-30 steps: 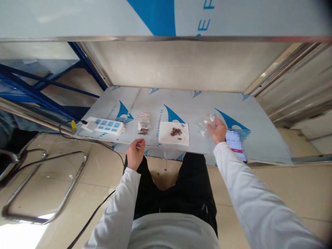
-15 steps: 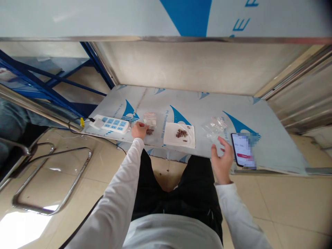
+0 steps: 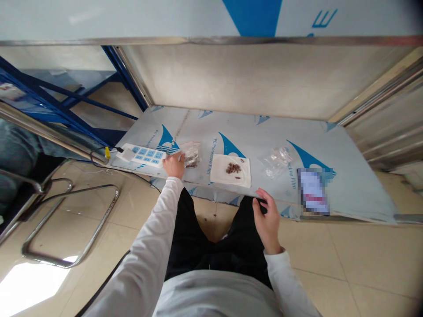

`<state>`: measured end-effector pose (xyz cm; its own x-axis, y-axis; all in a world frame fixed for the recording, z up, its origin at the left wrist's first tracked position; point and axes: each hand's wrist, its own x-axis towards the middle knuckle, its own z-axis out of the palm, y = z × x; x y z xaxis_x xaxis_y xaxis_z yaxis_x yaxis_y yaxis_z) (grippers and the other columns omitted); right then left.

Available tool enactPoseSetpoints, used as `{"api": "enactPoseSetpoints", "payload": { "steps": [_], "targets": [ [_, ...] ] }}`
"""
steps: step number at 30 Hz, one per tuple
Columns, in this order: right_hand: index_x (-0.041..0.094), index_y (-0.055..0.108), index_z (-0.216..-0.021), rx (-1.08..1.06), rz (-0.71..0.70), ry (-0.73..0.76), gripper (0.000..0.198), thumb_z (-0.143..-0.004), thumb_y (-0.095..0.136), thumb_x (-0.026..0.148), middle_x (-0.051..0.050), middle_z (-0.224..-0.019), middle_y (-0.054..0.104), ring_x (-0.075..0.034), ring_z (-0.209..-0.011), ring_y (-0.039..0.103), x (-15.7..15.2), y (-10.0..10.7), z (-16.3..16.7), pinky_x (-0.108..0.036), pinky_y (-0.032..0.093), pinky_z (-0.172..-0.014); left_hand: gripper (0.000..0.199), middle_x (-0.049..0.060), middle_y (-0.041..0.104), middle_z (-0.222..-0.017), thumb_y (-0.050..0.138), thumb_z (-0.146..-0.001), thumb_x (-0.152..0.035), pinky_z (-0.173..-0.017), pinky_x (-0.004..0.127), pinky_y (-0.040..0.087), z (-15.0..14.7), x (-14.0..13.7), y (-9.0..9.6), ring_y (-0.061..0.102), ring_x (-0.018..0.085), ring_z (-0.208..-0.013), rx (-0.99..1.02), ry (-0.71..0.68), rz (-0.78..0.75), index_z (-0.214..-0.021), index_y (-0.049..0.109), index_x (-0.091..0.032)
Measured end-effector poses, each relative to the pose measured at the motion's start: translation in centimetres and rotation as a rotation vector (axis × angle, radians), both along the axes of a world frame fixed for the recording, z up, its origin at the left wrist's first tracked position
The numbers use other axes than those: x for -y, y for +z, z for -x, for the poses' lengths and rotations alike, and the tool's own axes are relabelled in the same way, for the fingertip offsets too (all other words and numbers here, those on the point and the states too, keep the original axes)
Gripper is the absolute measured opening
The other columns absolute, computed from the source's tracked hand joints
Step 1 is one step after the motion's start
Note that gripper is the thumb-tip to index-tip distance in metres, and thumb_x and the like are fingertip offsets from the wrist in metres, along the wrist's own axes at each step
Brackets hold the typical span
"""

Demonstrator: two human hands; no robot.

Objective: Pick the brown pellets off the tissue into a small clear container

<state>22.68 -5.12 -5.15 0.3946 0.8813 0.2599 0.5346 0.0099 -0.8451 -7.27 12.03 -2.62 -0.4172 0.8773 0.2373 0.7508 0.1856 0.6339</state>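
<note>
On the table [image 3: 238,127], my left hand [image 3: 173,165] rests between a white power strip [image 3: 145,155] and a clear plastic bag [image 3: 192,152]. Its fingers are loosely bent and a little apart; nothing shows in them. Small brown pieces [image 3: 191,165] are at the near part of that bag; whether they are inside or under it, I cannot tell. To the right, a white square sheet [image 3: 220,177] bears a heap of small brown pieces [image 3: 233,168]. My right hand [image 3: 267,216] hovers at the near edge, fingers apart and empty. Beyond it is a crumpled clear bag [image 3: 277,162].
A phone [image 3: 313,191] lies at the table's right front. A black cable [image 3: 132,174] runs from the power strip past the edge. An upper shelf [image 3: 139,22] overhangs the back. Left are a blue metal frame [image 3: 122,72] and a chair's metal legs [image 3: 109,207].
My right hand has drawn back leftward and toward me, away from the crumpled bag. My left hand has shifted slightly left, away from the brown pieces. The view has tilted a little.
</note>
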Motion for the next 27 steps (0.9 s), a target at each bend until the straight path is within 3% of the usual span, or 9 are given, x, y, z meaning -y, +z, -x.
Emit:
{"api": "enactPoseSetpoints", "payload": {
  "steps": [3,6,9,13,16,18,21,24,27],
  "targets": [
    [0.018,0.058,-0.120,-0.004,0.005,0.016,0.035,-0.091,0.056,0.038,-0.015,-0.120,0.065,-0.027,-0.108,0.061,0.4,0.4,0.0,-0.049,0.051,-0.088,0.014,0.012,0.069,-0.121,0.062,-0.084,-0.027,-0.103,0.045,0.038,-0.2,0.8,0.6,0.059,0.030,-0.116,0.046,-0.027,-0.144,-0.089,0.072,-0.019],
    [0.019,0.058,-0.120,-0.040,-0.005,0.048,0.034,-0.091,0.057,0.037,-0.014,-0.119,0.066,-0.026,-0.107,0.062,0.5,2.2,0.7,-0.047,0.051,-0.089,0.018,0.011,0.072,-0.108,0.058,-0.088,-0.032,-0.094,0.038,0.046,-1.1,2.6,1.8,0.065,0.023,-0.103,0.120,-0.079,-0.245,-0.094,0.067,-0.018],
    [0.022,0.056,-0.125,-0.119,-0.032,0.139,0.037,-0.091,0.059,0.035,-0.013,-0.123,0.065,-0.024,-0.111,0.062,-0.5,5.7,2.1,-0.044,0.051,-0.093,0.023,0.008,0.073,-0.091,0.058,-0.089,-0.039,-0.081,0.030,0.051,-2.9,5.7,3.1,0.068,0.018,-0.085,0.396,-0.300,-0.272,-0.094,0.064,-0.017],
    [0.022,0.059,-0.126,-0.282,0.105,0.391,0.046,-0.083,0.069,0.039,-0.013,-0.127,0.065,-0.026,-0.112,0.063,-3.0,9.7,4.3,-0.041,0.052,-0.092,0.022,0.003,0.069,-0.077,0.066,-0.085,-0.039,-0.065,0.025,0.050,-5.5,10.2,4.0,0.064,0.014,-0.068,0.861,-0.578,-0.071,-0.087,0.063,-0.016],
    [0.018,0.070,-0.104,-0.532,0.243,0.537,0.033,-0.081,0.071,0.042,-0.011,-0.104,0.075,-0.025,-0.093,0.071,-4.0,10.3,5.2,-0.038,0.057,-0.082,0.019,0.004,0.070,-0.078,0.068,-0.083,-0.034,-0.068,0.025,0.049,-6.7,12.2,4.3,0.064,0.015,-0.071,0.851,-0.695,0.068,-0.084,0.067,-0.016],
    [0.018,0.073,-0.092,-0.589,0.226,0.506,0.025,-0.081,0.071,0.040,-0.009,-0.091,0.077,-0.024,-0.084,0.073,-3.7,9.9,5.5,-0.036,0.058,-0.077,0.018,0.005,0.071,-0.087,0.073,-0.079,-0.031,-0.074,0.026,0.049,-7.3,13.0,4.6,0.064,0.016,-0.079,0.755,-0.644,0.058,-0.090,0.068,-0.016],
    [0.020,0.073,-0.087,-0.393,0.032,0.337,0.012,-0.082,0.071,0.031,-0.006,-0.087,0.077,-0.021,-0.079,0.073,-2.3,9.4,5.6,-0.034,0.058,-0.076,0.020,0.002,0.068,-0.081,0.074,-0.077,-0.032,-0.068,0.023,0.046,-8.4,14.3,5.3,0.060,0.013,-0.071,0.693,-0.360,-0.050,-0.087,0.065,-0.017],
    [0.022,0.072,-0.087,-0.149,-0.224,0.239,0.006,-0.084,0.069,0.018,-0.005,-0.089,0.076,-0.020,-0.085,0.071,-0.8,9.2,5.6,-0.036,0.056,-0.081,0.034,-0.002,0.056,-0.058,0.062,-0.087,-0.044,-0.054,0.021,0.040,-9.8,16.1,6.2,0.050,0.010,-0.054,0.846,-0.212,-0.003,-0.068,0.058,-0.017],
    [0.023,0.070,-0.090,0.019,-0.388,0.255,0.017,-0.083,0.067,0.007,-0.005,-0.090,0.075,-0.021,-0.090,0.069,0.1,9.2,5.5,-0.038,0.055,-0.083,0.044,0.001,0.060,-0.061,0.055,-0.089,-0.052,-0.055,0.022,0.044,-10.9,17.4,7.0,0.054,0.010,-0.055,1.083,-0.206,0.084,-0.066,0.062,-0.015]
  ]
}}
